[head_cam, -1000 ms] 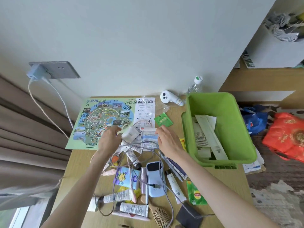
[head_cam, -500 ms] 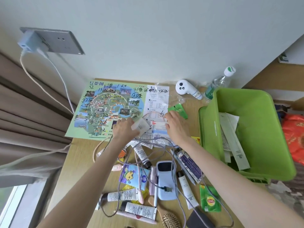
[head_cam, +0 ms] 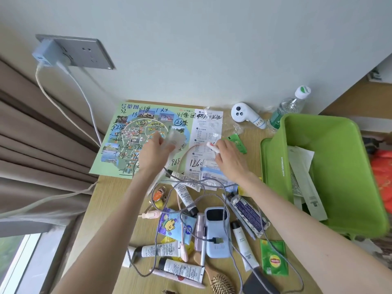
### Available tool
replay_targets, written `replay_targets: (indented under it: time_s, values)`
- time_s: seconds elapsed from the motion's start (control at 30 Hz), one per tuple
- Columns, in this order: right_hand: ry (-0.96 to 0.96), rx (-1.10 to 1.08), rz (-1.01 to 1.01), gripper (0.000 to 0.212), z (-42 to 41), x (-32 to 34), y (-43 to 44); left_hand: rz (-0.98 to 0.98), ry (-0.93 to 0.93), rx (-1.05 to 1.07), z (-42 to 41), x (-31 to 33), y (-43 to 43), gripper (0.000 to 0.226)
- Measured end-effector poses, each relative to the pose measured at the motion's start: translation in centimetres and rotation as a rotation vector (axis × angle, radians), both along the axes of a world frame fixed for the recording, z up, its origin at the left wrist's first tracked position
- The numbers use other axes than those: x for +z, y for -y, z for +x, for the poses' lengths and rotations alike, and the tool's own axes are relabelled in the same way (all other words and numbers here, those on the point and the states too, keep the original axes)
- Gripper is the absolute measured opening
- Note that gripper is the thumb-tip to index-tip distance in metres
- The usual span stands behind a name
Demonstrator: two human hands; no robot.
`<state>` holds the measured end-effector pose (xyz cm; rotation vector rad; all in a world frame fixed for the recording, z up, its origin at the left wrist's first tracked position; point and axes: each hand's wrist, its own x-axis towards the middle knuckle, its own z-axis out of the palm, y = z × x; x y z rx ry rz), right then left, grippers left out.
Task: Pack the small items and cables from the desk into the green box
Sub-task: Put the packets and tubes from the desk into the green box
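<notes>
Progress early: green box [head_cam: 273, 166], right of R hand [head_cam: 230, 161], has papers [head_cam: 303, 181] only. L hand [head_cam: 154, 154] grips blurred white block [head_cam: 175, 140]; R hand pinches plug [head_cam: 212, 146] of pink cable [head_cam: 187, 152]. Tubes [head_cam: 185, 195], power bank [head_cam: 217, 230], brush [head_cam: 222, 283] back toward elbows: unpacked.

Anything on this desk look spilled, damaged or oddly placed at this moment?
Nothing looks spilled or broken. What stands out is the grey braided cable: it loops in a tangle over the tubes and is plugged into the blue power bank, so lifting any of them would probably drag the others along.
</notes>
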<state>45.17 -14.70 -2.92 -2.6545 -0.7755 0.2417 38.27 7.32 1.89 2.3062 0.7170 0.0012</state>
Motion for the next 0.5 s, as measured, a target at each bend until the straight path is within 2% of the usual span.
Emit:
replay_targets:
  time_s: [0.13,0.2,0.27,0.37,0.5]
  values:
    - [-0.046,0.001,0.025,0.019,-0.3,0.7,0.1,-0.128,0.223,0.02,0.0,2.8,-1.2,0.019]
    - [-0.116,0.026,0.055,0.017,-0.8,1.0,-0.4,-0.141,0.334,0.035,-0.1,3.9,-1.6,0.032]
    - [-0.186,0.065,0.057,0.014,-1.4,1.3,-1.3,-0.195,0.43,0.088,-0.4,5.1,-1.9,0.036]
    - [-0.255,0.11,0.044,0.012,-2.5,1.8,-3.3,-0.305,0.485,0.145,-1.0,6.5,-3.3,0.036]
    - [-0.349,0.121,0.034,0.013,-4.1,1.4,-6.0,-0.368,0.504,0.123,-2.5,6.9,-4.5,0.053]
